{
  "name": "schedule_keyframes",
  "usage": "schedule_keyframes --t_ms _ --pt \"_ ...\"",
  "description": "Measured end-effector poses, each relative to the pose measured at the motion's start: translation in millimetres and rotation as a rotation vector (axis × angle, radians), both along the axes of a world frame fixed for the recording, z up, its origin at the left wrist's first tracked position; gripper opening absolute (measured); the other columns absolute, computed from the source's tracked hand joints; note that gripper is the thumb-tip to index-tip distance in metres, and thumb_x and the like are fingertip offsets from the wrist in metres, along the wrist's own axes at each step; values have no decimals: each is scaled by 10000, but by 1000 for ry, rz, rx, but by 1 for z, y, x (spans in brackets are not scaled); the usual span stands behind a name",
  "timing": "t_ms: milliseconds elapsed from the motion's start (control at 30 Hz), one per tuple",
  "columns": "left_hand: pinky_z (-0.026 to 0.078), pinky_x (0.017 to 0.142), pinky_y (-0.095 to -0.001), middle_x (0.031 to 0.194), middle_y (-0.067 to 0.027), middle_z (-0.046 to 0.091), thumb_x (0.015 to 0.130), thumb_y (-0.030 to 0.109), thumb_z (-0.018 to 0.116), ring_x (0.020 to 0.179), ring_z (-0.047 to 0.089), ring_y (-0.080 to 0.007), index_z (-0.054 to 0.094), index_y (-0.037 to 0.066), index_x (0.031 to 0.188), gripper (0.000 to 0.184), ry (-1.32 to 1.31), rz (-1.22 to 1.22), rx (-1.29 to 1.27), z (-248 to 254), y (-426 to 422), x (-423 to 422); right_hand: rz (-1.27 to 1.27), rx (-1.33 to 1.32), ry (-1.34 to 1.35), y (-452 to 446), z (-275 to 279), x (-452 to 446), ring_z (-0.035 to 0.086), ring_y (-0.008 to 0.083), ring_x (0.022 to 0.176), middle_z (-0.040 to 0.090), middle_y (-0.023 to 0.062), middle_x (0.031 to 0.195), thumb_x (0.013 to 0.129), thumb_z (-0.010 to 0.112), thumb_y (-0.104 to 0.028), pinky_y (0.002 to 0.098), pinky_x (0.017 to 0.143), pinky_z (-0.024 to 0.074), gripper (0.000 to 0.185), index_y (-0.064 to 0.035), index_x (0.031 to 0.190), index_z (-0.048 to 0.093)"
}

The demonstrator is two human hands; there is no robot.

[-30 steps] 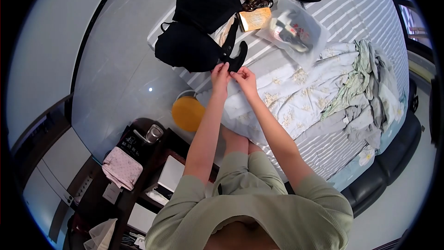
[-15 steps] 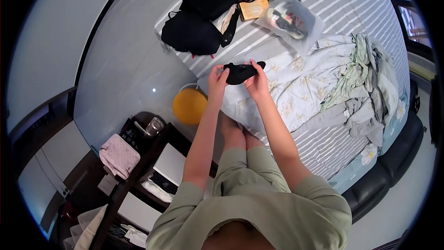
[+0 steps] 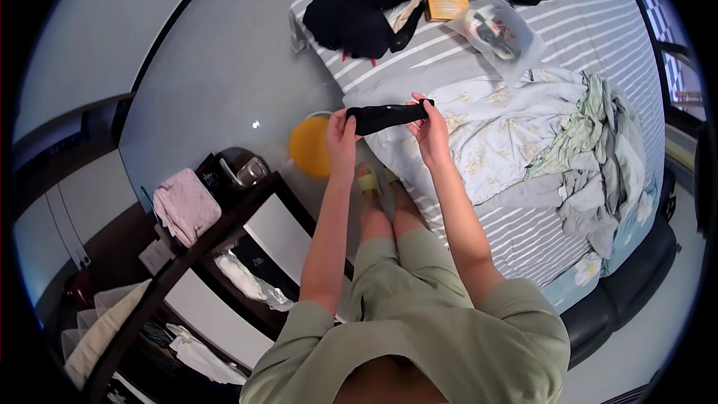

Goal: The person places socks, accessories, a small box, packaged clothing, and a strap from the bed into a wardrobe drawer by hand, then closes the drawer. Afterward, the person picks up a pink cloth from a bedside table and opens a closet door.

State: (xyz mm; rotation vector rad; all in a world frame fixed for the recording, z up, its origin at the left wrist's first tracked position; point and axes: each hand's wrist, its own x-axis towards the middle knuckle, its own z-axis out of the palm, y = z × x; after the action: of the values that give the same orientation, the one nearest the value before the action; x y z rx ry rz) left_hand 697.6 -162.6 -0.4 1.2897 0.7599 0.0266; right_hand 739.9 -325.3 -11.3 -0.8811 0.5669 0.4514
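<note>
A black sock (image 3: 386, 117) is stretched out sideways between my two hands, in front of the bed's near edge. My left hand (image 3: 343, 132) pinches its left end, thumb on top. The other end sits between the thumb and fingers of my right hand (image 3: 429, 124), which is closed on it. The sock hangs in the air, fairly flat and long. Beneath and to the right of it lies a pale floral quilt (image 3: 479, 123), crumpled on the bed.
The striped bed (image 3: 591, 15) carries black bags (image 3: 348, 22), a yellow box (image 3: 447, 7) and a clear plastic bag (image 3: 497, 34). A yellow stool (image 3: 309, 147) stands on the floor at left. Nearer are a dark shelf unit (image 3: 224, 232) and a pink cloth bag (image 3: 187, 206).
The sock was bunched and sagging; now it is drawn out longer and straighter. My hands have moved slightly farther apart. The camera view has shifted, showing my slippers on the floor.
</note>
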Motion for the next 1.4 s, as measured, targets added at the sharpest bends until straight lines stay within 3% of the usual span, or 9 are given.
schedule_keyframes --t_ms 100,200,500,733,1000,1167,1400 --pt "421 588 -199 917 5 566 850 100 515 782 536 -61 506 71 998 151 23 43 14 -1 16 -17 44 -20 5 16 5 -6 506 51 735 555 8 894 884 437 -253 204 632 449 306 -56 1104 520" --pt "419 546 -178 841 8 577 844 83 517 717 524 -45 509 43 986 148 -32 110 52 3 30 -32 94 -5 0 34 6 -12 494 47 721 542 -4 868 880 449 -247 197 625 440 306 -52 1103 525" --pt "519 572 -245 808 -43 583 858 92 501 677 544 -79 497 8 935 114 -21 299 15 36 62 -80 218 73 -83 84 14 -33 488 52 693 524 -7 837 884 442 -211 178 599 422 291 -18 1080 538" --pt "465 563 -200 742 -2 552 846 148 545 624 489 -46 568 6 826 146 -9 391 27 56 90 -143 342 97 -59 122 26 -79 479 61 602 515 -12 704 878 452 -189 187 566 409 292 -5 1086 538" --pt "363 548 -185 725 20 556 808 182 604 615 451 -31 605 -11 873 203 -36 575 71 61 119 -242 562 7 -122 168 37 -168 494 49 669 563 -13 800 860 488 -165 187 599 409 238 -21 1023 582" --pt "373 550 -183 785 26 571 817 153 585 648 474 -26 588 6 960 205 -69 732 44 66 132 -316 675 -65 -93 194 50 -228 436 2 620 518 -65 783 850 497 -143 154 569 392 198 -106 1007 614" --pt "380 652 -159 867 4 593 794 94 607 735 508 -43 592 0 969 199 -52 980 156 78 147 -407 967 -135 -255 220 62 -314 461 4 629 539 -62 835 840 522 -125 151 566 390 170 -94 986 602"
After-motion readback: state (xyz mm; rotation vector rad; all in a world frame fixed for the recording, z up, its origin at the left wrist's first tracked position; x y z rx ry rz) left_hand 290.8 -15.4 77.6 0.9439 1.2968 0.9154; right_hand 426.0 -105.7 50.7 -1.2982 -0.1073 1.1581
